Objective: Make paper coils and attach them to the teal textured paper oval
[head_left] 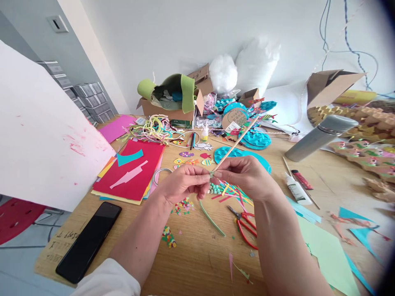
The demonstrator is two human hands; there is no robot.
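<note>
Both hands are raised just above the wooden table (197, 255), near its middle, and they meet fingertip to fingertip: the left hand (185, 181) pinches the near end of a thin wooden stick (236, 144), while the right hand (243, 174) pinches the same spot from the other side, where a small greenish bit (211, 174) shows between the fingers. The stick slants up and away to the far right, over the teal paper shapes (243, 154). By the look of it the person is fixing or winding that green piece onto the stick's end, and I would judge the work to be at its fiddly middle, calling for a steady hold on the stick and a tight, careful turn of the fingertips. A green strip (211, 218) lies on the table just below the hands; whether it joins the bit in the fingers I cannot tell. Red-handled pliers (245, 226) lie near the right forearm, a glue bottle (298, 191) further right, a black phone (89, 241) at the near left beside a stack of coloured paper (135, 172). What exactly the fingers grip is too small and too covered to make out, and the right edge of the view fades into a dark blur
</note>
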